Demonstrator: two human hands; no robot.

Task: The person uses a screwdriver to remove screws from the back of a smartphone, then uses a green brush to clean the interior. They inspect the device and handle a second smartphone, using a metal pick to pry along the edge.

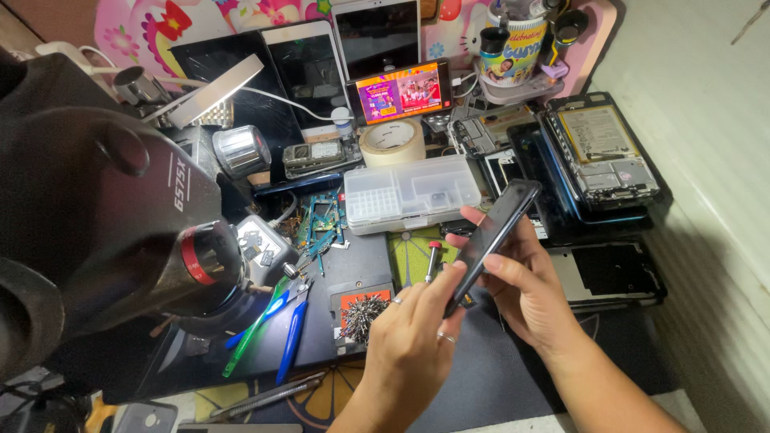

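Note:
Both hands hold a dark smartphone (496,232) edge-on above the work mat, its top end tilted up and away. My left hand (411,345), with two rings, grips the phone's lower end with thumb and forefinger. My right hand (525,293) supports it from behind, the thumb lying along its side and fingers wrapped around the back. A small screwdriver with a red cap (432,258) lies on the mat just left of the phone.
A black microscope (112,224) fills the left. A clear plastic parts box (411,192), a tape roll (392,143), a lit phone on a stand (399,91), opened phones (601,152), blue and green tweezers (281,317) and a screw pad (362,311) crowd the bench.

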